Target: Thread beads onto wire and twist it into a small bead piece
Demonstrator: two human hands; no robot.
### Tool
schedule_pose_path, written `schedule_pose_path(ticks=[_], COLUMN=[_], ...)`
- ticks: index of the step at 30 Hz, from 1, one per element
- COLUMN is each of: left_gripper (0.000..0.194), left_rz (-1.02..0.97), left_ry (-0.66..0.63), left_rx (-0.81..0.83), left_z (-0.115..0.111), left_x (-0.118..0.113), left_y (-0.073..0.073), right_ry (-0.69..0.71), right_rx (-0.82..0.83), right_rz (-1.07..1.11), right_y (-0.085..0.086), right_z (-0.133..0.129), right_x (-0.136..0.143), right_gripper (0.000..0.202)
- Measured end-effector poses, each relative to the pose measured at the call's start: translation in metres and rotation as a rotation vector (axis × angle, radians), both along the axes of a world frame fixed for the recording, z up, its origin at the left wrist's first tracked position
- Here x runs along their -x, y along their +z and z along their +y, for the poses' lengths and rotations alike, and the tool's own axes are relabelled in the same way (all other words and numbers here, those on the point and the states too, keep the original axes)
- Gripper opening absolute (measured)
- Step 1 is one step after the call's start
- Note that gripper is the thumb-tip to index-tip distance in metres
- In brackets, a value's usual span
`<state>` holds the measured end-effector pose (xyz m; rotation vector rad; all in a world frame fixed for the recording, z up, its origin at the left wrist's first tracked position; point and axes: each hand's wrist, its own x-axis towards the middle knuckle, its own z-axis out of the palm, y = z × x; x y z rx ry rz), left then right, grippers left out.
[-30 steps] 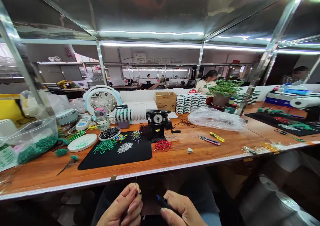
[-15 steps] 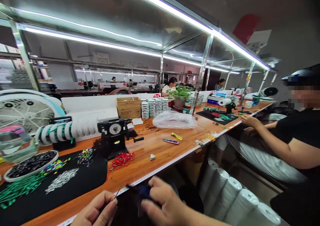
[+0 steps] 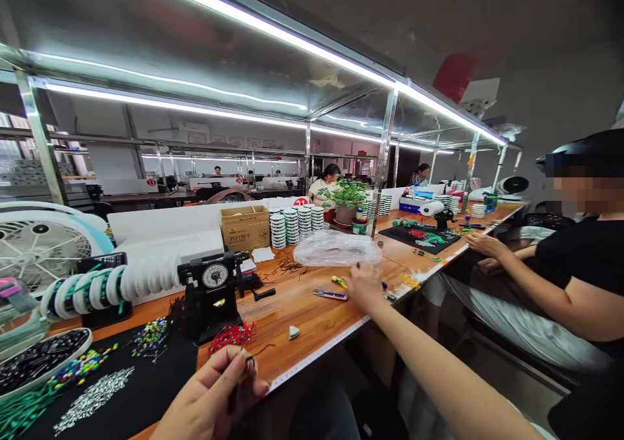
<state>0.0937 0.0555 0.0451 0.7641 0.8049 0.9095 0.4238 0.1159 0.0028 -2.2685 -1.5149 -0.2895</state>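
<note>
My left hand, at the front edge of the bench, is closed in a pinch on a thin dark cord. One end of the cord sticks out to the right past the fingertips. My right hand reaches out over the wooden bench, its fingers curled downward. Small dark parts show at its fingertips, but what it grips is mostly hidden. Beside it lie a yellow-handled cutter and pink-and-blue thread snips. A small white piece rests between the two hands.
A black hand-crank winder carries white spools. Red cord pieces lie before it. On the black mat are white beads and coloured beads. A plastic bag lies behind my right hand. A co-worker sits at right.
My right hand has moved from beside my left hand, where it held a blurred dark object, forward and right onto the bench. My left hand has risen slightly, still pinching the cord. The view has shifted.
</note>
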Motion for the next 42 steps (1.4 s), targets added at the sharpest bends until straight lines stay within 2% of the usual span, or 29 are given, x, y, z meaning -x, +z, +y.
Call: schedule_pose_path(ticks=[3,5,9,13,15,18,20,21,26,33,37,40,42], left_gripper=[0.021,0.011,0.014,0.011,0.01,0.011,0.012,0.012,0.01,0.011,0.012,0.013,0.013], left_rz=[-0.052,-0.052,-0.007,0.022,0.025,0.021,0.019,0.021,0.033,0.046,0.066,0.095,0.118], left_ry=[0.003,0.005,0.108,0.162,0.165,0.152,0.142,0.136,0.121,0.115,0.11,0.117,0.127], left_rx=[-0.097,-0.144,-0.162,-0.167,-0.17,-0.169,-0.164,-0.16,-0.145,-0.139,-0.145,-0.146,-0.146], left_z=[0.01,0.017,0.036,0.054,0.06,0.065,0.065,0.064,0.062,0.068,0.074,0.076,0.076], left_x=[-0.015,-0.024,-0.038,-0.047,-0.051,-0.056,-0.059,-0.061,-0.069,-0.077,-0.084,-0.089,-0.091], left_y=[0.007,0.011,0.013,0.004,0.0,-0.003,-0.003,-0.003,-0.004,-0.009,-0.011,-0.011,-0.011], right_ry=[0.201,0.252,0.273,0.403,0.521,0.632,0.628,0.615,0.571,0.486,0.424,0.317,0.233], right_rx=[0.039,0.042,-0.039,-0.172,-0.195,-0.185,-0.189,-0.196,-0.229,-0.163,-0.112,-0.071,-0.029], right_rz=[-0.018,-0.003,0.094,0.234,0.351,0.719,0.875,0.88,0.788,0.635,0.513,0.394,0.306], right_y=[-0.007,-0.011,-0.009,-0.001,0.001,0.0,-0.003,-0.004,-0.006,-0.003,-0.002,-0.005,-0.009], right_z=[0.007,0.013,0.014,-0.012,-0.026,-0.034,-0.03,-0.027,-0.017,-0.017,-0.011,0.0,0.01], right_x=[0.024,0.034,0.053,0.097,0.119,0.138,0.141,0.142,0.141,0.139,0.126,0.109,0.095], right_gripper=[0.023,0.02,0.025,0.032,0.039,0.052,0.057,0.058,0.05,0.046,0.048,0.049,0.042])
